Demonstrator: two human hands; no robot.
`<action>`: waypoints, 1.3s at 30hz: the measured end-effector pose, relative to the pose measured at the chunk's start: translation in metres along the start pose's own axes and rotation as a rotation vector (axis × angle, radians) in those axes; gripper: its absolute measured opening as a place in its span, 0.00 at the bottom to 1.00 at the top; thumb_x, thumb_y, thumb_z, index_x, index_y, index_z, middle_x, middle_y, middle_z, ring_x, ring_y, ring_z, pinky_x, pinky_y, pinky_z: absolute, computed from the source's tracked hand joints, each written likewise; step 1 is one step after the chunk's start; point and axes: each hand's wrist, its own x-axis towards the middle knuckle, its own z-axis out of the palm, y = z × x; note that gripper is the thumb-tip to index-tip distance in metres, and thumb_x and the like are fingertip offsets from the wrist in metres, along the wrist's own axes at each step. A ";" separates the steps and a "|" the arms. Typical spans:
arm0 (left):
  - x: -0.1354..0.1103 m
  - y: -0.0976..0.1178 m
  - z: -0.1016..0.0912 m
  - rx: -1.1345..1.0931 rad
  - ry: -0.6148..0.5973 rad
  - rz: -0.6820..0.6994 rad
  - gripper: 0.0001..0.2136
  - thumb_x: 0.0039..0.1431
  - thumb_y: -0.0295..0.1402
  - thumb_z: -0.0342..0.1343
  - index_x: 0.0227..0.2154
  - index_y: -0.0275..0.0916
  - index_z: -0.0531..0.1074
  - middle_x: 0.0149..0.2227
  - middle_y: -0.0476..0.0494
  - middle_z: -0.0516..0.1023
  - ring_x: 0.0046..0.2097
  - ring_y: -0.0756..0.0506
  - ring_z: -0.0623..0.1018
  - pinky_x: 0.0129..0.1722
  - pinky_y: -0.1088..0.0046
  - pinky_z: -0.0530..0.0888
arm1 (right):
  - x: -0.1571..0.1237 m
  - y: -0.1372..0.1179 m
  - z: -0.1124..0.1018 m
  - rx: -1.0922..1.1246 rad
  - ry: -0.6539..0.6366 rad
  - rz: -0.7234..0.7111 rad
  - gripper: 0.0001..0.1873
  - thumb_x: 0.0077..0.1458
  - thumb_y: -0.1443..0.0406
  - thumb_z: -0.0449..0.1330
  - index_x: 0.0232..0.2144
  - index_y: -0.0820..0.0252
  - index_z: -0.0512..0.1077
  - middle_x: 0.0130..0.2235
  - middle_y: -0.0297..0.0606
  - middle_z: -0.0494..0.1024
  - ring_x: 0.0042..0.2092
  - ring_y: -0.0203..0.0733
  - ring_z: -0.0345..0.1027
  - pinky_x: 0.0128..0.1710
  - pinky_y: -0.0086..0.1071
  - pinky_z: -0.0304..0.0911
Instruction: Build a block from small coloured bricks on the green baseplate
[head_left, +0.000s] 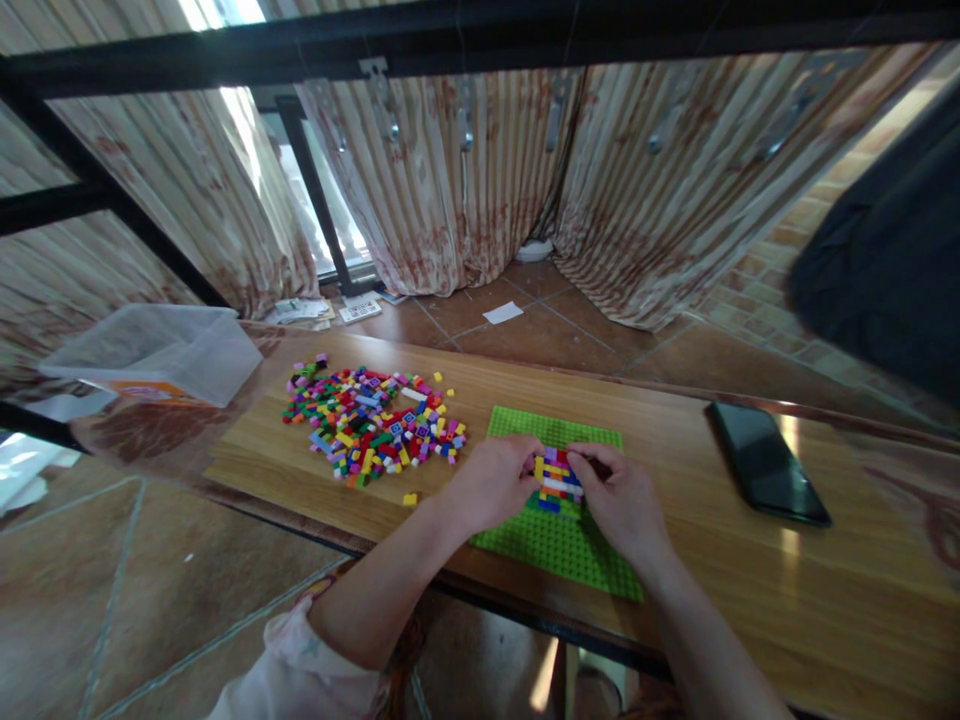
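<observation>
A green studded baseplate lies on the wooden table in front of me. On its middle stands a small stack of coloured bricks in yellow, red, white, purple and blue. My left hand curls against the stack's left side, fingers bent and pinching at it. On the stack's right side my right hand is closed, fingertips pressed on the bricks. A loose pile of small coloured bricks spreads over the table to the left of the plate.
A clear plastic tub sits at the table's far left corner. A black phone lies flat to the right of the plate. One yellow brick lies alone near the front edge. Curtains and a tiled floor are beyond.
</observation>
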 end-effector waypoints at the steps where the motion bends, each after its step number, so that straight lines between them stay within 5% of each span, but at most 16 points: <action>1: 0.000 0.000 0.000 0.012 0.001 0.016 0.09 0.56 0.27 0.53 0.38 0.37 0.75 0.33 0.46 0.79 0.35 0.47 0.76 0.35 0.74 0.70 | 0.000 0.000 0.000 -0.001 0.000 0.002 0.20 0.54 0.53 0.55 0.37 0.59 0.79 0.40 0.43 0.81 0.41 0.47 0.73 0.43 0.40 0.65; 6: -0.001 0.000 0.000 0.048 -0.007 0.086 0.08 0.57 0.25 0.50 0.34 0.38 0.75 0.32 0.46 0.78 0.34 0.48 0.75 0.36 0.74 0.70 | 0.000 0.003 0.001 -0.001 0.002 -0.005 0.19 0.54 0.54 0.55 0.37 0.59 0.78 0.40 0.43 0.81 0.40 0.46 0.73 0.43 0.40 0.65; 15: -0.004 0.001 -0.002 -0.079 0.031 -0.023 0.14 0.56 0.28 0.53 0.44 0.41 0.75 0.38 0.47 0.80 0.39 0.47 0.77 0.37 0.74 0.73 | -0.001 0.003 0.001 -0.019 0.000 -0.033 0.19 0.56 0.54 0.54 0.38 0.58 0.78 0.40 0.43 0.81 0.41 0.47 0.73 0.43 0.40 0.65; 39: -0.006 0.005 0.002 -0.102 0.030 0.100 0.18 0.55 0.22 0.48 0.46 0.41 0.74 0.43 0.46 0.80 0.42 0.47 0.78 0.43 0.73 0.73 | -0.002 0.001 0.002 -0.038 0.017 -0.045 0.18 0.55 0.54 0.54 0.37 0.58 0.78 0.40 0.43 0.81 0.41 0.48 0.74 0.43 0.41 0.66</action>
